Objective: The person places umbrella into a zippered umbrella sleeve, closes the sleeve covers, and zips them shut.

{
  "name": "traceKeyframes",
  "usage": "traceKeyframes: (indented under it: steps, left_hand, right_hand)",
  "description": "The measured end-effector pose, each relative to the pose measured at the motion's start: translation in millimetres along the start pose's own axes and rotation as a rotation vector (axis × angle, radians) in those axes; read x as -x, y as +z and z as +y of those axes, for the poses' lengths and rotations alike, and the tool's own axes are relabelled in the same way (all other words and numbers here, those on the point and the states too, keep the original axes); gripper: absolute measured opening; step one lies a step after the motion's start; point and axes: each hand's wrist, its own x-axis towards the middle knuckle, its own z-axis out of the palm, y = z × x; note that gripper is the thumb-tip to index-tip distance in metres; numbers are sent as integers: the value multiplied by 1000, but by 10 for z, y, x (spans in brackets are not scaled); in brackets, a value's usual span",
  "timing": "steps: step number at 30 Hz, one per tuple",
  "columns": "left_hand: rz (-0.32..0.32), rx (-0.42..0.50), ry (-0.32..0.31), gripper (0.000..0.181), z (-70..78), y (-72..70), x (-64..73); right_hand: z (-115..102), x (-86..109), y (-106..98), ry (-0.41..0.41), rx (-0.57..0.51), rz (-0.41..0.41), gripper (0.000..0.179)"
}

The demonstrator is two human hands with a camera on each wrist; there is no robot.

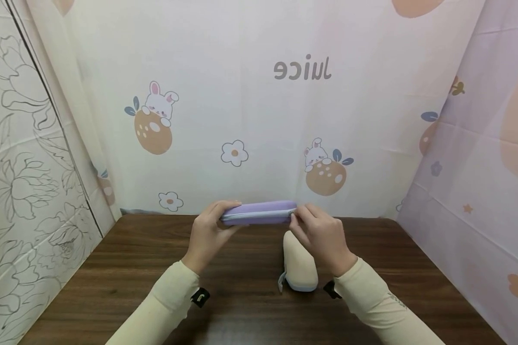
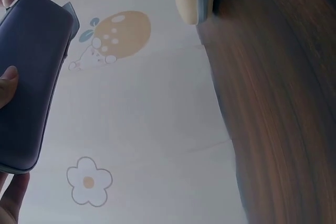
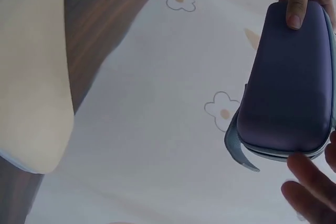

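Note:
A purple zip case (image 1: 259,213) with a pale zipper band is held up above the far part of the table, its long side level. My left hand (image 1: 209,233) grips its left end, thumb on one face and fingers on the other. At the right end, my right hand (image 1: 321,235) pinches the zipper pull; the pull itself is mostly covered by the fingertips. The right wrist view shows a grey strap loop (image 3: 239,150) at that end of the case. Behind the right hand, a cream case (image 1: 300,263) with a blue-grey edge stands on the table.
The dark wood table (image 1: 241,292) reaches back to a printed curtain (image 1: 259,115). More patterned cloth (image 1: 470,191) hangs at the right side. A small strap tag hangs from the cream case's left side.

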Motion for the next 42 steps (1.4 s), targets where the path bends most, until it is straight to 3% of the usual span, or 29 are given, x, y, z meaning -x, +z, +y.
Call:
traceKeyframes:
  steps: [9,34,42]
  left_hand:
    - [-11,-15,0,53,-13,-1,-2]
    - [-32,-73,-95,59,-30,1,22]
    - [-60,-89,-119,56,-12,0,8]
  right_hand:
    - [23,51,1,17,-118,-64,12]
    - [86,144,45,128,-290,-50,12]
    - [90,165,50,249,-380,-33,19]
